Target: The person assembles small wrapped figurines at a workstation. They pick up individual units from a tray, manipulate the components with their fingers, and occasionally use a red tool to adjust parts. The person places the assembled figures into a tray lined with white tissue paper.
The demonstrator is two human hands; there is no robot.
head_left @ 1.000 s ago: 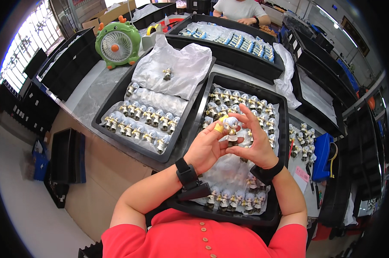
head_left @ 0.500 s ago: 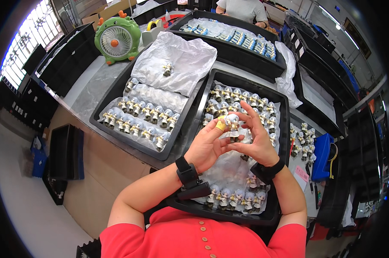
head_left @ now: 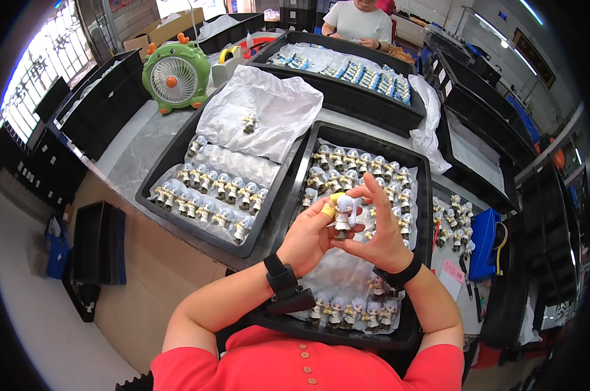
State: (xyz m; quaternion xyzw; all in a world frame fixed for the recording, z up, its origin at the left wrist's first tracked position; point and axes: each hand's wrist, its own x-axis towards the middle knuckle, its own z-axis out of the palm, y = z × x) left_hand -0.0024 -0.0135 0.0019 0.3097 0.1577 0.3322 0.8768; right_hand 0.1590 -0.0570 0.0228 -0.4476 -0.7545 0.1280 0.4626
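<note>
A small figurine [head_left: 342, 220] with pale hair, a white outfit and dark feet is held upright between my hands, above the near tray. My left hand [head_left: 306, 240] grips it from the left, with yellow coverings on the thumb and a fingertip. My right hand [head_left: 385, 236] closes round its other side, thumb near the feet and a finger at the head; one finger points up, apart from it. Below lies a black tray [head_left: 423, 225] lined with white plastic, with rows of similar figurines at its far end and a near row of figurines [head_left: 354, 313].
On the left, another black tray [head_left: 149, 171] bears figurines and crumpled plastic sheeting [head_left: 275, 98]. A green fan [head_left: 176, 77] stands behind it. Loose figurines [head_left: 453, 218] and a blue box [head_left: 484, 242] are at right. Across the table sits a person [head_left: 361, 23] behind a large black bin [head_left: 337, 85].
The figurine has turned in my fingers and moved slightly left and down. The view has tilted up a little, showing more of the person across the table.
</note>
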